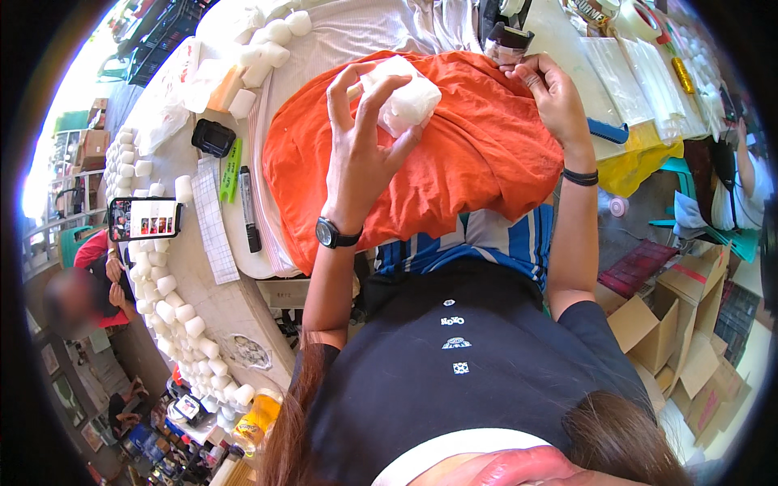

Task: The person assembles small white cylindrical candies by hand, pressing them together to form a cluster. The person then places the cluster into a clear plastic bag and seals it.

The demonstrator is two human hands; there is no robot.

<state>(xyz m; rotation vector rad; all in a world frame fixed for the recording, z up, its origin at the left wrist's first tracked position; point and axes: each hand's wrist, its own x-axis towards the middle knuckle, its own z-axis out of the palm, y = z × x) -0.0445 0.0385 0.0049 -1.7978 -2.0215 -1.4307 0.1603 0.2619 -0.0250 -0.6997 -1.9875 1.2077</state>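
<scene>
Above an orange cloth (478, 162) spread over the table and my lap, my left hand (361, 154) grips a white bundle (409, 99) in plastic-like wrapping. Its fingers curl over the bundle's near side while the thumb rests at its lower edge. My right hand (555, 101) is at the far right of the cloth, fingers bent and thumb tip pressed in, right by a black tape dispenser (510, 36). What those fingertips pinch is too small to make out.
White cylindrical pieces (194, 326) line the left table edge. Nearby are a phone (146, 219), a black marker (250, 211), a green cutter (231, 172) and a small black tray (214, 138). Clear plastic bags (624, 77) and a blue comb-like strip (608, 131) lie right; cardboard boxes (681, 316) stand below.
</scene>
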